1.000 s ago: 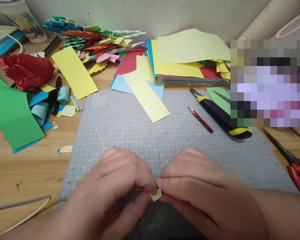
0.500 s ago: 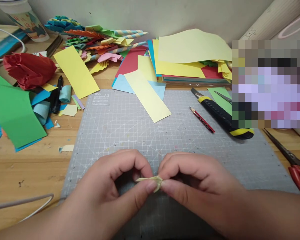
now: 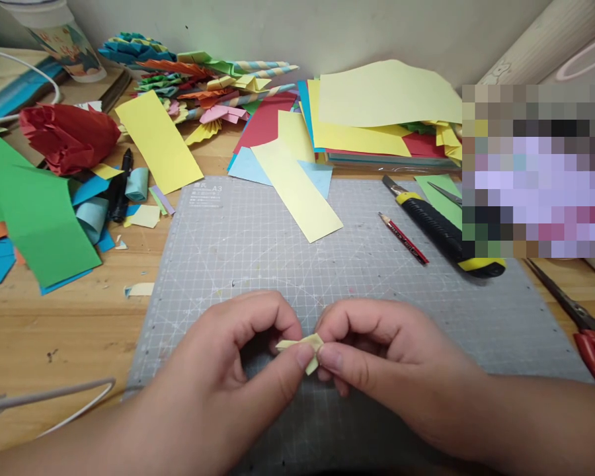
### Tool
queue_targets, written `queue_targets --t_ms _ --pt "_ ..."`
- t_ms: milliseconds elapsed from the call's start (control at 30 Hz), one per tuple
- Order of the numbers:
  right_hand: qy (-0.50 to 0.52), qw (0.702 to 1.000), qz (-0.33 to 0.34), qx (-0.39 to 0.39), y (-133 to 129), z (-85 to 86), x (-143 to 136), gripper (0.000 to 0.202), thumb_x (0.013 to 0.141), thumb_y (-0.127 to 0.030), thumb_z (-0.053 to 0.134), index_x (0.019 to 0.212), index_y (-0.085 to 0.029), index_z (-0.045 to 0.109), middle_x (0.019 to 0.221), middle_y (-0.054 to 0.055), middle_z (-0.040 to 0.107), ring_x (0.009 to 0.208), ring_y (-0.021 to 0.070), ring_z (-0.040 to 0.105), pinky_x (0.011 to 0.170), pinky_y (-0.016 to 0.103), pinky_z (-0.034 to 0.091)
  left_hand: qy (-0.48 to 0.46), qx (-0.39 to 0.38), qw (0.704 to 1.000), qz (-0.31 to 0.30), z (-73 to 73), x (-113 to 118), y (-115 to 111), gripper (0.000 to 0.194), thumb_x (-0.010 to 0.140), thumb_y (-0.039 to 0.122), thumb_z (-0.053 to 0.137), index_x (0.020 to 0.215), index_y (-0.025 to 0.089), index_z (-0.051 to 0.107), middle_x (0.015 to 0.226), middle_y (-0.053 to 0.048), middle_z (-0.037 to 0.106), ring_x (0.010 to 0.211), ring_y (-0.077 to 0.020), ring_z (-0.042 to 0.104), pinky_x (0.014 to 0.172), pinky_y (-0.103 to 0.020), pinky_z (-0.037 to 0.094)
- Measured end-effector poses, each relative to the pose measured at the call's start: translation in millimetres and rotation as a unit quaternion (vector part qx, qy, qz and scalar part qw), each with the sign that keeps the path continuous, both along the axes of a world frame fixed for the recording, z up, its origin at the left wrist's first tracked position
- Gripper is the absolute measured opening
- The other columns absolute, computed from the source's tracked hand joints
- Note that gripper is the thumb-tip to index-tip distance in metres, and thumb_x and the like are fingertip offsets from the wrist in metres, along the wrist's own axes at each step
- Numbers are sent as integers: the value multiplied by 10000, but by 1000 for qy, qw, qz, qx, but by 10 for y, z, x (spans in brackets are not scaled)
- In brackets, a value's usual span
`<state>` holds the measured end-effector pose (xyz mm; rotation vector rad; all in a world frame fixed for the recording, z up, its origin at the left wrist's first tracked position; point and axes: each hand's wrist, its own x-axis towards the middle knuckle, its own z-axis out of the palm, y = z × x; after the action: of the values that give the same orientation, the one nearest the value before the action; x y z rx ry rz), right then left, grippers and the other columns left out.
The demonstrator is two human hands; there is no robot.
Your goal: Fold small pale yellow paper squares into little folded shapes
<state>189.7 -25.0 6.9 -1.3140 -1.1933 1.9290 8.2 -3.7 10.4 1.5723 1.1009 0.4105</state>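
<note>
A small folded piece of pale yellow paper (image 3: 311, 342) is pinched between both hands, above the near middle of the grey cutting mat (image 3: 258, 264). My left hand (image 3: 242, 357) grips its left part, with the thumb on top and the fingers curled behind. From the other side, my right hand (image 3: 387, 350) pinches the right end between thumb and forefinger. Parts of the paper are hidden by the fingertips. Beyond the hands, a pale yellow strip (image 3: 302, 192) lies across the mat's far edge.
To the right lie a pencil (image 3: 403, 239), a utility knife (image 3: 436, 228) and red-handled scissors (image 3: 582, 324). Green paper (image 3: 44, 218), a red paper flower (image 3: 69, 137) and a black marker (image 3: 122, 185) are at left. Stacked coloured paper (image 3: 387, 92) stands at the back.
The folded paper has tilted, so more of its upper face shows. Both hands still pinch it, with the right fingers slightly shifted. The view has moved a little.
</note>
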Motion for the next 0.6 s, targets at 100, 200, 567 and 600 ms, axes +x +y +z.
queue_targets --t_ms 100,200,567,600 --pt "-1 1000 -3 -1 -8 -4 3 160 796 -252 632 682 -173 553 611 -38 510 558 89 424 506 203 355 -1 2 1000 -17 5 -12 9 226 859 311 483 666 197 515 633 25 511 618 -133 471 553 -245 385" --pt "-18 1000 0 10 -16 -14 3 195 793 -280 618 658 -182 518 571 -48 445 533 91 370 461 204 303 -11 0 1000 -21 3 -14 14 232 865 304 477 661 198 500 630 31 493 611 -127 452 546 -240 368" --pt "19 998 3 66 -58 -49 5 205 734 -179 567 590 -199 423 543 -58 413 509 85 351 463 215 293 -58 -13 997 -50 23 7 -13 194 864 261 519 682 199 544 673 22 551 687 -138 508 566 -231 386" --pt "23 997 4 68 -53 -47 12 198 731 -181 561 588 -198 426 547 -56 416 514 88 351 467 218 294 -60 -15 997 -54 20 10 -14 189 864 261 522 687 200 548 677 21 554 688 -138 510 565 -231 388"
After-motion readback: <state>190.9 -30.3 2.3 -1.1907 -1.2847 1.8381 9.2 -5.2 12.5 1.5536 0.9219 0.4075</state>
